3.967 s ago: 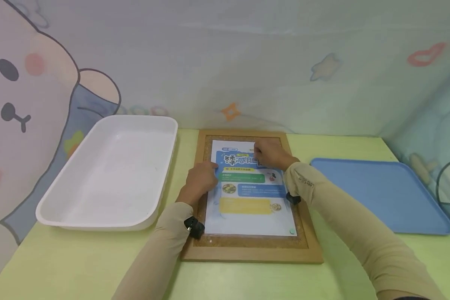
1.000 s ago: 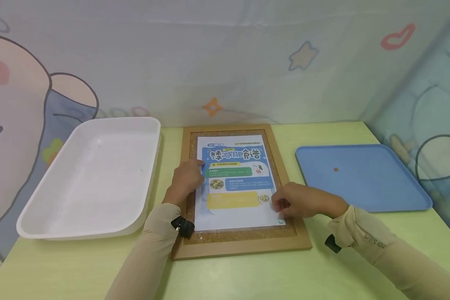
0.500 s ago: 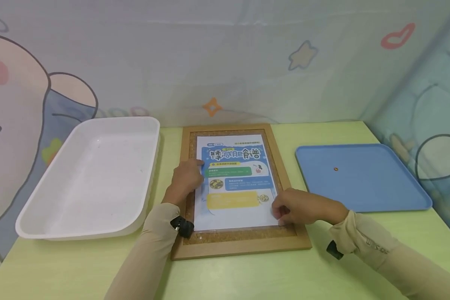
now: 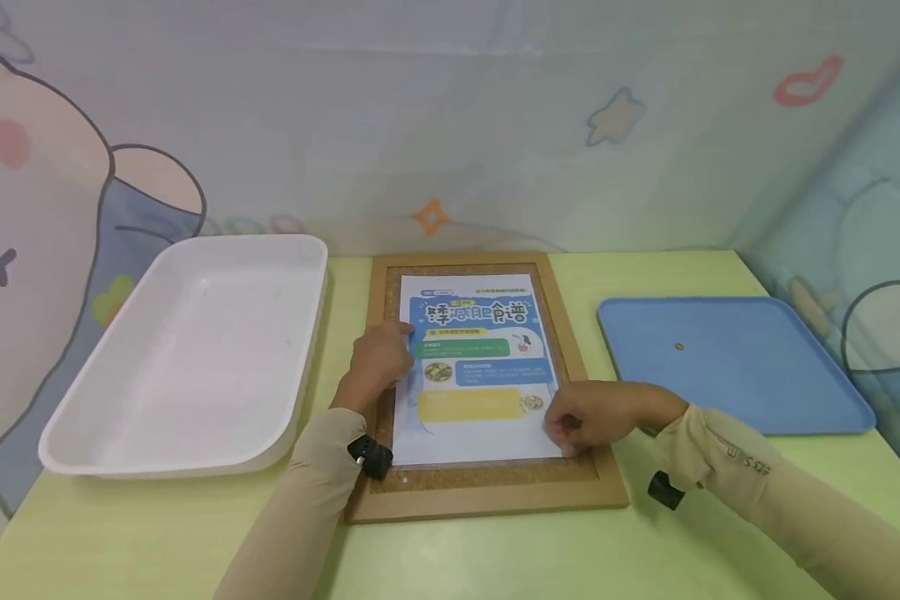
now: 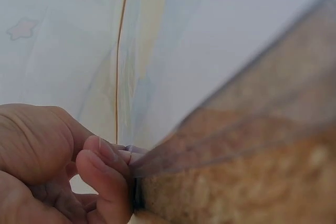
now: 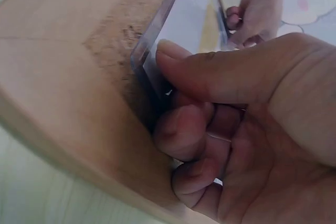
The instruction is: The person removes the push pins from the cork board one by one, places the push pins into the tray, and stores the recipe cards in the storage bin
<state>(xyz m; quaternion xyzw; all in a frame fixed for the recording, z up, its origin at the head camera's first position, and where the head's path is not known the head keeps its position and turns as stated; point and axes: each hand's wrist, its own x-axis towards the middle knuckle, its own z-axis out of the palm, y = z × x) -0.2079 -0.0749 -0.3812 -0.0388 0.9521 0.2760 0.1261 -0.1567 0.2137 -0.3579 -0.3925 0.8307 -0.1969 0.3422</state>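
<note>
A printed sheet in a clear plastic sleeve (image 4: 465,437) lies on a cork board (image 4: 480,474) with a wooden frame. My left hand (image 4: 377,360) rests at the sleeve's left edge, its index finger extended onto it. In the left wrist view, fingertips (image 5: 107,174) touch the sleeve's edge beside the cork. At the sleeve's lower right corner, my right hand (image 4: 592,412) has thumb and index finger closed over the place of the green tack, which they hide. The right wrist view shows the thumb (image 6: 181,64) against the sleeve's corner, the other fingers curled.
A large white tray (image 4: 187,367) stands left of the board. To the right lies a blue tray (image 4: 750,375) with a small orange-brown thing (image 4: 679,346) on it. All stand on a pale green-yellow table (image 4: 495,558) before a cartoon-printed backdrop.
My right hand has moved from the sheet's top right down to its lower right corner, covering the green tack. A small orange-brown thing has appeared on the blue tray. My left hand stays put.
</note>
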